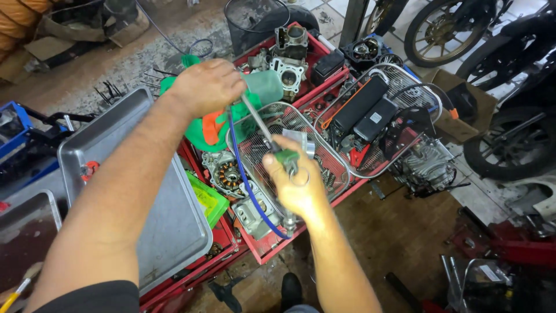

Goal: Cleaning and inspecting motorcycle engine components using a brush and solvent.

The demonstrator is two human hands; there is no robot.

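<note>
Two bare hands work above a red metal tray surface (324, 211) crowded with engine parts. Left hand (205, 87) is clenched around the top end of a thin grey metal rod (259, 124), with a pale green plastic bottle (263, 86) just behind the knuckles; can't tell if the fingers also hold the bottle. Rod runs diagonally down to the right hand (295, 182), which is closed on a small dark green fitting with a metal ring (289, 162) at the rod's lower end. Thin blue hose (246, 179) hangs from under the left hand and curves down beside the right wrist. Both hands hover over an oval wire mesh basket (336, 174) sitting on the tray. Second wire basket (428, 95) to the right holds black rectangular boxes (362, 104). Grey metal cylinder block (289, 72) sits at the tray's far end, round stator coil (226, 174) lies left of the basket. Large flat silver metal pan (168, 226) lies under the left forearm. Green and orange cloth (211, 130) lies beneath the left hand. Motorcycle wheels (440, 26) stand at upper right.
</note>
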